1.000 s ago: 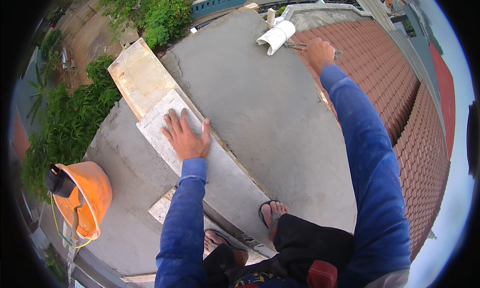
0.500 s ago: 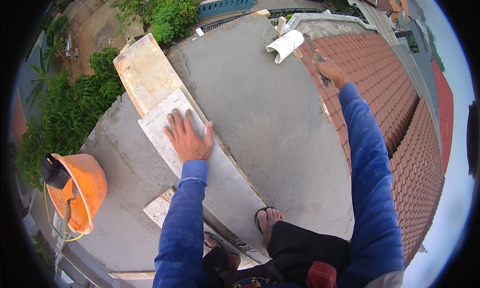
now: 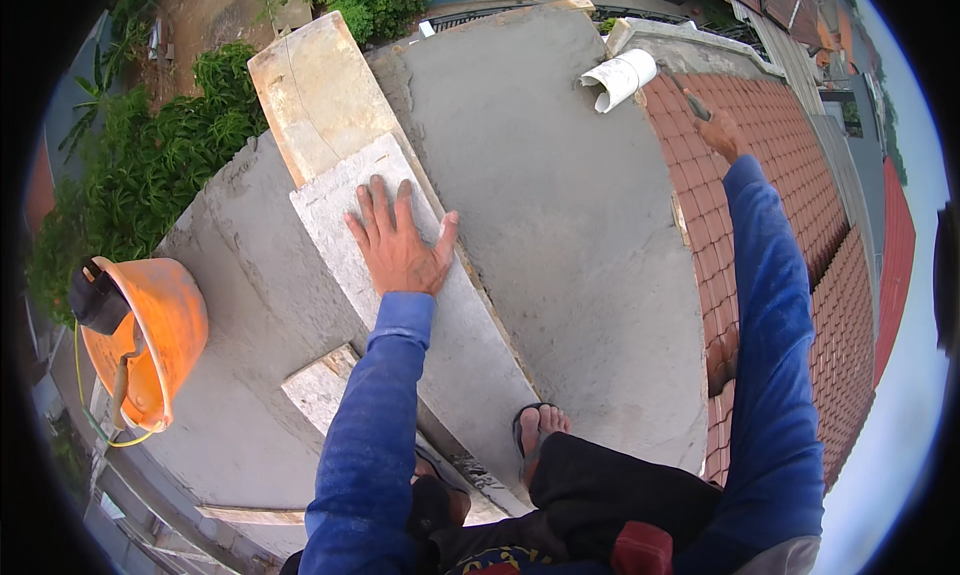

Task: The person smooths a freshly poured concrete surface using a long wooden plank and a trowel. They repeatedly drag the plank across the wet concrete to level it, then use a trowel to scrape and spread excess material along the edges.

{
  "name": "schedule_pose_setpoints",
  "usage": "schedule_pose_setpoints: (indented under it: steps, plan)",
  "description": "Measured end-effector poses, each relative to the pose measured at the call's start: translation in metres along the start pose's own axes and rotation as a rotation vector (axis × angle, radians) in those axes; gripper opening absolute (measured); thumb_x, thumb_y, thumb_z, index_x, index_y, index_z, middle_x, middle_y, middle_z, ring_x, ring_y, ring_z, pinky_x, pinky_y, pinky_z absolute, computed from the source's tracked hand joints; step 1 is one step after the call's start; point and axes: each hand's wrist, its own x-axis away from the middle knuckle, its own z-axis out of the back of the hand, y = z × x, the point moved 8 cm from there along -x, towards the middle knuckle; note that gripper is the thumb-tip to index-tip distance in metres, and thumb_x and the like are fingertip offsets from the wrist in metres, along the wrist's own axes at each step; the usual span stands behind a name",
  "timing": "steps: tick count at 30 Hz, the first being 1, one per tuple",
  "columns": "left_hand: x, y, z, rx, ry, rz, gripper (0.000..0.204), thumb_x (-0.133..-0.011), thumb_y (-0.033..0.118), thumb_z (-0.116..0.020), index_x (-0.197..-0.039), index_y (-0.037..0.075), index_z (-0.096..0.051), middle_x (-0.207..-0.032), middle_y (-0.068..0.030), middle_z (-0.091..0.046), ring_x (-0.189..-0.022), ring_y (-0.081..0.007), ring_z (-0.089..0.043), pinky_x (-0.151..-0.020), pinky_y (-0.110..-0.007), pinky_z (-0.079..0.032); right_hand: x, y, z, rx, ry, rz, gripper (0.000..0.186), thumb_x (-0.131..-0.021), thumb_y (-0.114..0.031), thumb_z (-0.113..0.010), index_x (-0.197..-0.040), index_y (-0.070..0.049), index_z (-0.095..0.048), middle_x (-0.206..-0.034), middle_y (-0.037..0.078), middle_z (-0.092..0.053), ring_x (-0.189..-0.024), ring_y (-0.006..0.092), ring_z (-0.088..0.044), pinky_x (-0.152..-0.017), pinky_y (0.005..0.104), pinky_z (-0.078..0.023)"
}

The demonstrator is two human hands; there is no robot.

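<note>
My left hand [image 3: 402, 250] lies flat with spread fingers on a long pale board [image 3: 345, 183] resting along the grey cement surface [image 3: 540, 175]. My right hand [image 3: 722, 135] reaches out to the far right over the reddish-brown roof tiles [image 3: 785, 165], its fingers closed around a slim grey hand tool [image 3: 697, 105]. Most of that tool is hidden or too small to make out. A white half-round piece of pipe [image 3: 622, 77] sits at the far right edge of the cement, close to my right hand.
At the left stands an orange bucket [image 3: 185, 310] with a black object [image 3: 98, 300] at its rim and a wooden-handled tool [image 3: 122, 380] inside. A shorter board [image 3: 318, 383] lies by my feet, which stand on boards. Green foliage [image 3: 150, 165] and lower ground [image 3: 205, 20] show beyond the left edge.
My right hand has moved farther out over the tiles with the tool, which is now turned differently. My left hand stays on the board. The whole view has shifted slightly.
</note>
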Motion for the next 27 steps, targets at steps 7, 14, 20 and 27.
schedule_pose_setpoints:
  steps: [7, 14, 20, 27]
  plan:
    - [-0.001, 0.003, 0.002, -0.017, -0.004, -0.004, 0.074, -0.094, 0.058, -0.063, -0.148, 0.01, -0.049, -0.163, -0.0226, -0.033, -0.156, -0.0399, -0.019, -0.128, -0.058, -0.008, -0.009, 0.032, -0.011, -0.356, -0.266, -0.558, 0.015, -0.091, -0.02, -0.062, -0.095, -0.006, -0.06, -0.067, 0.003, -0.055, -0.052, 0.014, -0.052, -0.045, 0.0341, -0.041]
    - [-0.001, 0.001, -0.001, -0.028, -0.013, 0.001, 0.074, -0.094, 0.059, -0.062, -0.147, 0.01, -0.049, -0.163, -0.0225, -0.033, -0.157, -0.0402, -0.018, -0.128, -0.058, -0.007, -0.008, 0.019, 0.004, -0.584, -0.135, -0.485, 0.018, -0.094, -0.025, -0.063, -0.094, -0.008, -0.058, -0.074, 0.002, -0.058, -0.056, 0.0134, -0.054, -0.05, 0.0337, -0.042]
    - [-0.002, 0.003, -0.002, -0.037, -0.026, -0.002, 0.074, -0.094, 0.06, -0.061, -0.147, 0.009, -0.048, -0.163, -0.0226, -0.033, -0.157, -0.0401, -0.018, -0.128, -0.058, -0.008, -0.05, 0.0, -0.029, -0.479, -0.171, -0.417, 0.029, -0.094, -0.036, -0.064, -0.094, -0.007, -0.06, -0.081, 0.003, -0.061, -0.073, 0.0171, -0.059, -0.064, 0.0357, -0.045]
    - [-0.002, 0.001, 0.0, -0.026, -0.038, 0.0, 0.075, -0.094, 0.059, -0.063, -0.148, 0.009, -0.047, -0.163, -0.0238, -0.031, -0.156, -0.0413, -0.019, -0.127, -0.061, -0.009, -0.103, -0.021, -0.042, -0.549, -0.051, -0.496, 0.044, -0.091, -0.039, -0.065, -0.108, 0.001, -0.069, -0.099, 0.012, -0.068, -0.094, 0.0219, -0.064, -0.081, 0.0379, -0.047]
